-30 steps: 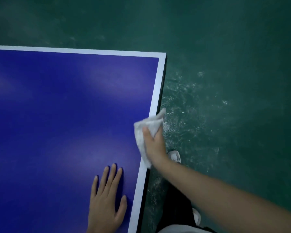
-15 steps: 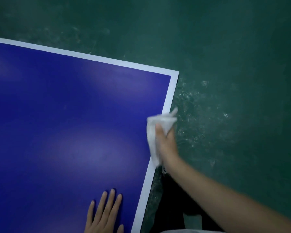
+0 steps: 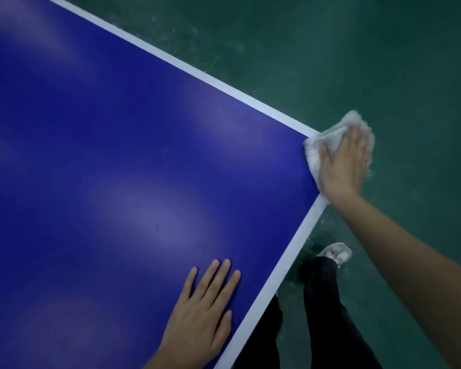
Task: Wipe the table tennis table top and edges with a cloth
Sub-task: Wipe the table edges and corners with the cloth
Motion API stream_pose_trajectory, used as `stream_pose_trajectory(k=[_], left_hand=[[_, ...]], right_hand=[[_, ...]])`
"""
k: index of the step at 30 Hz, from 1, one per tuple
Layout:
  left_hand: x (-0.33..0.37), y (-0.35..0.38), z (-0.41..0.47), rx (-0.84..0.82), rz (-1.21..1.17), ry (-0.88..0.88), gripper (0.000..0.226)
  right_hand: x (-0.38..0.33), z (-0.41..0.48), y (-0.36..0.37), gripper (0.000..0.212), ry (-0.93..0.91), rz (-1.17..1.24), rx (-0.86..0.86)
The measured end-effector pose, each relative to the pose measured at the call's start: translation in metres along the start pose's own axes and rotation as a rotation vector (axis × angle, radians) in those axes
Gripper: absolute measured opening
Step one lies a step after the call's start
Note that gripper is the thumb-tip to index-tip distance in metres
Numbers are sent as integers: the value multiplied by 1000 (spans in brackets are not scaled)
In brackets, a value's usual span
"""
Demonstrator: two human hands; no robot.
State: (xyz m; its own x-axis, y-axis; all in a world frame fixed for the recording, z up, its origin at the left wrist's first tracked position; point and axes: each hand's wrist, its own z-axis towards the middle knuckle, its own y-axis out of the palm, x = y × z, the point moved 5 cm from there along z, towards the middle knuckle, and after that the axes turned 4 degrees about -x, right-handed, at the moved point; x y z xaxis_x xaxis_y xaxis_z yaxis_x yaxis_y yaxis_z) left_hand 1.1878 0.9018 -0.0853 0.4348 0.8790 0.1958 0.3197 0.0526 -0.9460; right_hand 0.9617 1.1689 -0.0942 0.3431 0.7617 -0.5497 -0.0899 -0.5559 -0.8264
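The blue table tennis table with white border lines fills the left of the view, its corner at the right. A white cloth is wrapped over that corner. My right hand presses on the cloth, fingers spread across it and over the edge. My left hand lies flat on the blue top near the right-hand white edge line, fingers together, holding nothing.
Green floor with whitish scuff marks surrounds the table. My legs in dark trousers and a white shoe stand right beside the table's right edge.
My right hand has slid the cloth along the right edge up to the table corner. The view has swung, so the table looks rotated and the left hand shows more fully.
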Motion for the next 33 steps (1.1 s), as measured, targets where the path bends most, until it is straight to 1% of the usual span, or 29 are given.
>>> stream_pose_trajectory(k=[1, 2, 4, 7, 9, 10, 11, 12, 14, 16, 19, 21, 24, 27, 29, 30, 33], left_hand=[[0, 1, 0, -7, -2, 0, 68], [0, 1, 0, -11, -2, 0, 69], [0, 2, 1, -19, -2, -1, 70], [0, 3, 1, -37, -7, 2, 71], [-2, 4, 2, -58, -9, 2, 72], [-4, 4, 2, -70, -5, 1, 72], [-5, 4, 2, -80, -4, -3, 72], [-6, 3, 1, -84, -6, -10, 72], [-7, 1, 0, -81, -8, -19, 71], [-6, -1, -1, -80, -16, -24, 70], [-5, -2, -3, -86, -22, -33, 69], [-5, -1, -3, -88, -18, -36, 71], [-3, -1, -1, -81, -4, -34, 73], [0, -3, 4, -74, -7, -27, 73], [2, -10, 11, -32, -42, -54, 70], [3, -16, 18, 5, -84, -77, 64], [7, -41, 59, 125, -201, -169, 51]], right_hand=[[-13, -5, 6, 63, -102, -170, -30], [-30, -16, 16, 63, -206, -265, -82], [-74, -49, 47, 66, -424, -320, -247], [-151, -121, 110, 67, -897, -356, -527], [-193, -164, 145, 64, -1197, -410, -656], [-210, -175, 157, 62, -1298, -448, -681], [-226, -176, 167, 61, -1353, -472, -683], [-240, -168, 174, 60, -1364, -486, -666], [-260, -129, 181, 59, -1301, -526, -595], [-263, -67, 175, 60, -1133, -543, -519], [-224, 25, 140, 64, -820, -507, -436], [-181, 57, 107, 65, -701, -444, -397], [-114, 59, 60, 62, -622, -388, -367], [-49, 45, 16, 62, -517, -340, -386], [-11, 37, -10, 60, -420, -254, -432], [3, 34, -19, 59, -377, -191, -470], [23, 31, -27, 53, -332, -36, -595]])
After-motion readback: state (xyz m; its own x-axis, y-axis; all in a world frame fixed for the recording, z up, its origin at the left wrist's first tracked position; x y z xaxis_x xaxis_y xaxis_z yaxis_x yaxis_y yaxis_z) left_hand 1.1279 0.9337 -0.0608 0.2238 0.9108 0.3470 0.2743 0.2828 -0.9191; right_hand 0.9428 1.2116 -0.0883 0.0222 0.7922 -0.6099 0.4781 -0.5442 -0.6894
